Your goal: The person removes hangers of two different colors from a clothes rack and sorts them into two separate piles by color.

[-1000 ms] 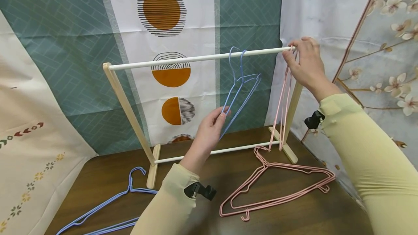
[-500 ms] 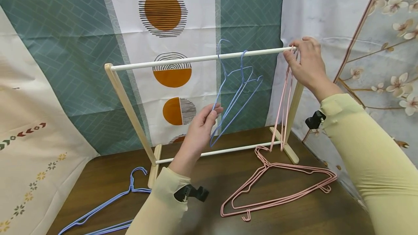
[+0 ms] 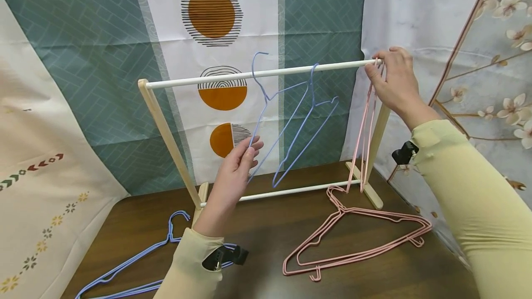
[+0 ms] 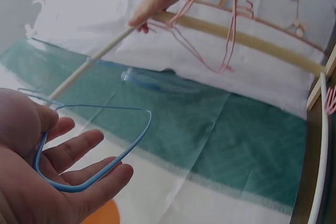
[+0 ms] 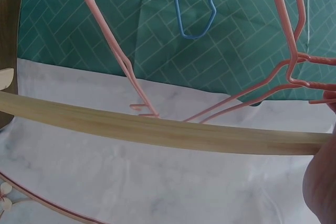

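Note:
My left hand [image 3: 234, 167] pinches one sloping side of a blue hanger [image 3: 266, 99] between thumb and fingers. In the left wrist view, a bend of this blue hanger [image 4: 79, 188] crosses the spread fingers. Its hook stands over the top rod [image 3: 187, 80] of a small clothes rack; contact is unclear. Further right, another blue hanger [image 3: 312, 100] hangs from the rod. My right hand [image 3: 395, 77] grips the rack's right upper end, next to the hooks of hanging pink hangers [image 3: 358, 137]. The right wrist view shows those pink hangers [image 5: 113, 40] close to the wooden post [image 5: 157, 132].
More pink hangers [image 3: 341, 208] lie stacked on the brown table [image 3: 257, 248] in front of the rack's right foot. Blue hangers [image 3: 169, 236] lie at the left, partly behind my left forearm. Patterned cloths [image 3: 324, 22] hang behind and at both sides.
My left hand has moved left along the rod with one blue hanger, widening its gap from the other blue hanger. My right hand keeps its hold at the rack's end.

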The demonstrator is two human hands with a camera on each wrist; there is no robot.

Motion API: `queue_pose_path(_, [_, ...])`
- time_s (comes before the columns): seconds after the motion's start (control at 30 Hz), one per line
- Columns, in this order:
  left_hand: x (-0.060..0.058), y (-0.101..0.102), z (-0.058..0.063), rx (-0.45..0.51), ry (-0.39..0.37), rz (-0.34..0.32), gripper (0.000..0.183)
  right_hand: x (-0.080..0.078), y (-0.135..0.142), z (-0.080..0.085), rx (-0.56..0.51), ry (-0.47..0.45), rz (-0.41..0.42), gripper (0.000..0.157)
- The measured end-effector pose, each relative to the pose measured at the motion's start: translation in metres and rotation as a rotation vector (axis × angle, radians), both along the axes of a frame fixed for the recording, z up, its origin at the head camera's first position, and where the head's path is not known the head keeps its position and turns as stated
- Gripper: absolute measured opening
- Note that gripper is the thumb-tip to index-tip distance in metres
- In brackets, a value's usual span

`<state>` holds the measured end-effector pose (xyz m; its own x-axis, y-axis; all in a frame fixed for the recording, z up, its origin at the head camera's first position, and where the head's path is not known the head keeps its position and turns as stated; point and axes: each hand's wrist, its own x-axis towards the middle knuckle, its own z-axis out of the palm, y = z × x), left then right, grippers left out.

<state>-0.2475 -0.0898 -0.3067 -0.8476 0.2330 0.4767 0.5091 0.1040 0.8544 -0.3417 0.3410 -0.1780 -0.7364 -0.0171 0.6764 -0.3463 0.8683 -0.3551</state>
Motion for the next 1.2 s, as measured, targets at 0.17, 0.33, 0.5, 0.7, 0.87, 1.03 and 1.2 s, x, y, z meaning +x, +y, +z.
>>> queue_pose_path(0.17, [0.009,-0.021,-0.007,0.015,-0.043,0.002,0.041,0.001,0.0,0.0,0.001,-0.003,0.001,0.054])
queue_pose_path(0.33, [0.018,-0.043,-0.015,0.038,-0.079,-0.002,0.041,0.001,-0.001,0.001,0.006,0.003,0.001,0.054])
queue_pose_path(0.5, [0.024,-0.063,-0.023,0.029,-0.097,0.002,0.042,0.0,0.0,0.0,0.003,0.011,0.002,0.054])
queue_pose_path(0.7, [0.034,-0.089,-0.031,-0.017,-0.108,0.034,0.042,-0.001,0.001,0.0,0.004,0.0,-0.003,0.055])
queue_pose_path(0.87, [0.042,-0.11,-0.037,-0.029,-0.133,0.056,0.043,-0.004,0.0,-0.002,-0.003,-0.004,-0.009,0.055])
queue_pose_path(1.03, [0.049,-0.128,-0.041,-0.058,-0.137,0.055,0.043,-0.005,0.0,-0.002,-0.014,-0.001,-0.008,0.055])
queue_pose_path(1.2, [0.054,-0.145,-0.046,-0.087,-0.15,0.063,0.041,-0.007,0.0,-0.001,-0.021,0.017,-0.003,0.054])
